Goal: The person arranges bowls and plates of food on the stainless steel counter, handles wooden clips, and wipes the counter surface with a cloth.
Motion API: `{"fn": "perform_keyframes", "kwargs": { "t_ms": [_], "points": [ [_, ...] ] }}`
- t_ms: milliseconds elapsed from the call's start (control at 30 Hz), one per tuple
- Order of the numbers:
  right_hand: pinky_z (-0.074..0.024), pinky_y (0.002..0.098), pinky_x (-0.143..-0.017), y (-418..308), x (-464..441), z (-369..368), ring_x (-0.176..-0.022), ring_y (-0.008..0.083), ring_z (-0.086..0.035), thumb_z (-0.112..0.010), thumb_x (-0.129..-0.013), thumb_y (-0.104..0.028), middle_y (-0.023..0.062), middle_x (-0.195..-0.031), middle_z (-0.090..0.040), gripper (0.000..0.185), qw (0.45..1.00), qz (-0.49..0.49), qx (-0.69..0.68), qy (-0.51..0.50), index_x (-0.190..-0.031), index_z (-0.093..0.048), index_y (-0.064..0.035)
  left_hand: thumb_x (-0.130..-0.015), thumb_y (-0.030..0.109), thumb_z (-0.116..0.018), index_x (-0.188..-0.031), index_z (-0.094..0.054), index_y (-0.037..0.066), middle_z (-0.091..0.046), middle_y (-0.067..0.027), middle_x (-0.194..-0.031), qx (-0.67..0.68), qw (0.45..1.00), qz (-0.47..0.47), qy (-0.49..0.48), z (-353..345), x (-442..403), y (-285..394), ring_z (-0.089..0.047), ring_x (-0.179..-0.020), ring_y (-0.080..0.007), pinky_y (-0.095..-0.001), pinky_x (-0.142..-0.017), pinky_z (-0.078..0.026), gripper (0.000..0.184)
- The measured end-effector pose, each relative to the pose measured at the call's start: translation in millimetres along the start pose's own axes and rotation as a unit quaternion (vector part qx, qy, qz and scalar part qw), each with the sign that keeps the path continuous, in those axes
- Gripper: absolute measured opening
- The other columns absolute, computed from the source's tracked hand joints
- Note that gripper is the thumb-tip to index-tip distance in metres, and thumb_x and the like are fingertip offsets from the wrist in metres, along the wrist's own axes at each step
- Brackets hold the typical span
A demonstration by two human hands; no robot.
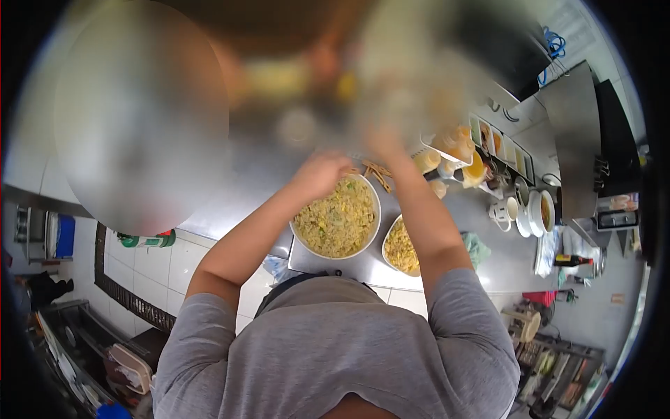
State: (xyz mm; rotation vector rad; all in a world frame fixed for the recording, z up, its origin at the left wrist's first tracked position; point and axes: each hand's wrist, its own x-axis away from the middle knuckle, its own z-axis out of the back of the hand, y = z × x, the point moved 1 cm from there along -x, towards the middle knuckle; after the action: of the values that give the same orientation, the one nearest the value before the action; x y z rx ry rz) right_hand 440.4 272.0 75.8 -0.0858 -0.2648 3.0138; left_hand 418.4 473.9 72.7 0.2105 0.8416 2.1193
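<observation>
A large white bowl (377, 209) of fried rice (333, 220) stands on the steel counter in front of my body. My left hand (324, 173) is over the bowl's far left rim, fingers curled together; what they hold, if anything, I cannot make out. Beyond the bowl, my right hand (385, 142) reaches forward, its fingers lost in the blur. Several wooden clothespins (379, 174) lie just below it, beside the bowl. A second white bowl holds yellow fried rice (400, 248), partly hidden by my right forearm.
Sauce bottles (457, 144) in a white basket stand at the right, with an ingredient tray (504, 146) behind them. White cups (502, 211), stacked bowls (543, 211) and a green cloth (476, 249) lie further along the steel counter (255, 164). The far area is blurred.
</observation>
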Motion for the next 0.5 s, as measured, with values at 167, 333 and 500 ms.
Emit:
{"fn": "perform_keyframes", "kwargs": {
  "t_ms": [167, 333, 500],
  "points": [
    [-0.0503, 0.0352, -0.063, 9, 61, 66, -0.065, 0.0259, -0.063, -0.065, -0.078, -0.01, 0.0149, -0.079, -0.066, 0.02, 0.954, -0.109, -0.277, 0.033, -0.094, -0.064, 0.0004, -0.08, 0.01, -0.062, -0.116, -0.058, 0.009, -0.057, -0.0139, -0.111, -0.012, 0.997, -0.072, 0.014, -32, -26, 21, -0.054, -0.105, -0.0315, -0.0396, -0.091, -0.042, 0.036],
    [-0.0466, 0.0279, -0.054, 5, 104, 74, -0.06, 0.0086, -0.059, -0.064, -0.083, -0.01, 0.0055, -0.074, -0.064, 0.018, 0.957, -0.132, -0.253, 0.052, -0.098, -0.065, 0.0001, -0.081, 0.01, -0.062, -0.117, -0.057, 0.006, -0.056, -0.0165, -0.116, 0.09, 0.996, -0.002, 0.021, 1, 9, -4, -0.052, -0.109, -0.0339, -0.0384, -0.093, -0.042, 0.036],
    [-0.0463, 0.0225, -0.061, 16, 124, 75, -0.068, 0.0093, -0.057, -0.056, -0.089, -0.01, 0.0029, -0.078, -0.061, 0.021, 0.755, -0.248, -0.604, -0.06, -0.108, -0.061, -0.0008, -0.084, 0.011, -0.06, -0.118, -0.057, 0.006, -0.057, -0.0146, -0.115, 0.092, 0.993, 0.067, 0.02, 27, 68, -45, -0.056, -0.103, -0.0278, -0.0359, -0.088, -0.045, 0.034]
  ]
}}
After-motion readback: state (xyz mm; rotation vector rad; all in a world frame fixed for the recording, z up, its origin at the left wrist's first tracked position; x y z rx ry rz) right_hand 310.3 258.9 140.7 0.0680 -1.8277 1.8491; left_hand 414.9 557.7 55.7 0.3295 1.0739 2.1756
